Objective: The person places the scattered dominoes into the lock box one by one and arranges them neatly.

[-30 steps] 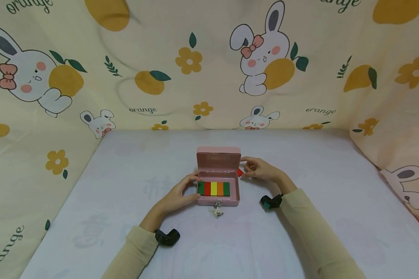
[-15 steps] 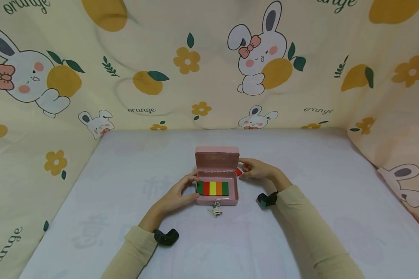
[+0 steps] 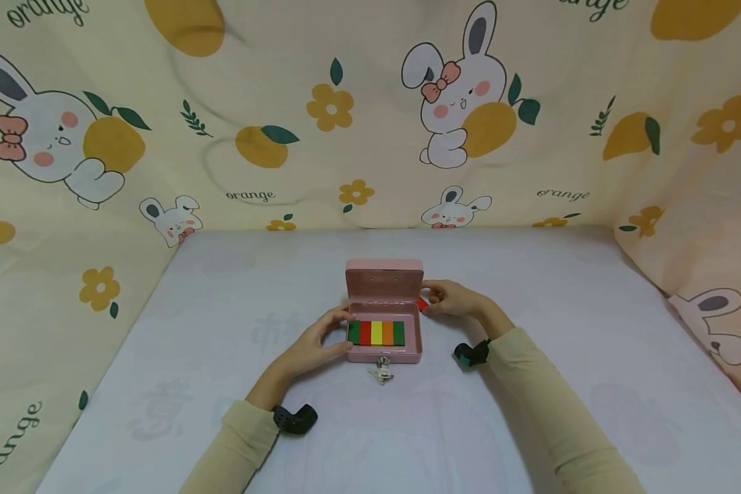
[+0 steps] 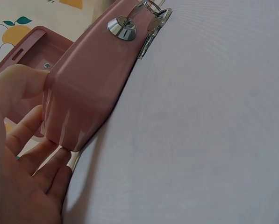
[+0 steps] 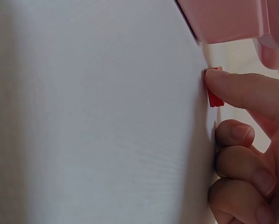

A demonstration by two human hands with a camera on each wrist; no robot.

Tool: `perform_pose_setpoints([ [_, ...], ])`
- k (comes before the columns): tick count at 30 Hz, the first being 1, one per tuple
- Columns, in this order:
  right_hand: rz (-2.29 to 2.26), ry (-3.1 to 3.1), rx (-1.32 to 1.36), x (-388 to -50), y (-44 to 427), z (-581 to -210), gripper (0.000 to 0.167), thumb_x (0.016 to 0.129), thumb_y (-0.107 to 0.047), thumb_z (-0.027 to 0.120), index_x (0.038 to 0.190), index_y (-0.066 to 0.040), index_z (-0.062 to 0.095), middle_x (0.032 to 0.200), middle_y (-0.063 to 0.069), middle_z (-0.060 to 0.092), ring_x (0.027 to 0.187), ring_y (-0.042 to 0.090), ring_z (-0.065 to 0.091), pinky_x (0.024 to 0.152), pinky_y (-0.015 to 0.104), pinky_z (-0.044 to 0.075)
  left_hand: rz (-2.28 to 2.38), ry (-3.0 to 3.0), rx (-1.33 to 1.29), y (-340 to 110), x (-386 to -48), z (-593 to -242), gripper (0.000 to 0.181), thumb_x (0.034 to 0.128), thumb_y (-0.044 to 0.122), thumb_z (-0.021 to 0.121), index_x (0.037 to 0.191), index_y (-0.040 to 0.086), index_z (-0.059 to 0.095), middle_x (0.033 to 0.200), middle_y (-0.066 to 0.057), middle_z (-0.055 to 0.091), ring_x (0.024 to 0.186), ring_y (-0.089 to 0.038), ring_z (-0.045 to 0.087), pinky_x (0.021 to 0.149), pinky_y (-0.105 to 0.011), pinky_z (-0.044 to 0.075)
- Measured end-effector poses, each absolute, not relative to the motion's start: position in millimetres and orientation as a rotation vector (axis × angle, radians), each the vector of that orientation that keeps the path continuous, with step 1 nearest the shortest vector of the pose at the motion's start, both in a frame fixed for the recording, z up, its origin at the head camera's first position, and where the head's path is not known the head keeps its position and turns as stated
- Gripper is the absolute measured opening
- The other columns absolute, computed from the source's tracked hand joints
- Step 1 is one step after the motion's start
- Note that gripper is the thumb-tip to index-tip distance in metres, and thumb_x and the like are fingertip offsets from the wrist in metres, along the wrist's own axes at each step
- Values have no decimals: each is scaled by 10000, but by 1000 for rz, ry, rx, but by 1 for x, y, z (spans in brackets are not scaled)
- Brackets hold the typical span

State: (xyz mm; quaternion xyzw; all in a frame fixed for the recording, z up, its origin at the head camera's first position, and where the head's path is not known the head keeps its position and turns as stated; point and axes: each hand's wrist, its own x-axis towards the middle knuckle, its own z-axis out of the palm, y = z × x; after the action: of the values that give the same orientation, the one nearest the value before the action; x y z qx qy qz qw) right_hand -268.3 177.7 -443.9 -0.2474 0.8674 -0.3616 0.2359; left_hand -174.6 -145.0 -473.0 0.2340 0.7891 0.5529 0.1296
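A pink metal cash box (image 3: 415, 357) stands with its lid raised, a row of green, red, yellow and orange blocks (image 3: 377, 333) lying inside it. My left hand (image 3: 313, 346) grips the box's left side; in the left wrist view the thumb lies on its rim and the fingers touch the side wall. Beside the box's right rear corner, my right hand (image 3: 455, 298) holds a small red block (image 5: 216, 97) on the table. The right thumb presses on that block, and several other fingers are curled against the tabletop. The index fingertip is hidden in the right wrist view.
Keys (image 4: 154, 32) hang from the lock (image 4: 122, 29) on the box's front. A white cloth covers the table (image 3: 383, 439). Behind and at both sides rises a curtain (image 3: 253, 82) printed with rabbits and oranges.
The whole head view has shifted very slightly. The right thumb has closed in a little on the red block; the left hand and the box stay put.
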Motion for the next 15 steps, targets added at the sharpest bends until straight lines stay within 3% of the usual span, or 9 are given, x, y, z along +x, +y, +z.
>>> perform_pose_setpoints([
  [15, -1159, 2390, -613, -266, 182, -453, 451, 839, -81, 700, 1243, -12, 512, 697, -26, 399, 659, 85, 399, 666, 242, 325, 1586, 2328, 640, -144, -174, -471, 421, 894, 131, 665, 1278, 92, 498, 1611, -108, 258, 1470, -365, 288, 1214, -580, 207],
])
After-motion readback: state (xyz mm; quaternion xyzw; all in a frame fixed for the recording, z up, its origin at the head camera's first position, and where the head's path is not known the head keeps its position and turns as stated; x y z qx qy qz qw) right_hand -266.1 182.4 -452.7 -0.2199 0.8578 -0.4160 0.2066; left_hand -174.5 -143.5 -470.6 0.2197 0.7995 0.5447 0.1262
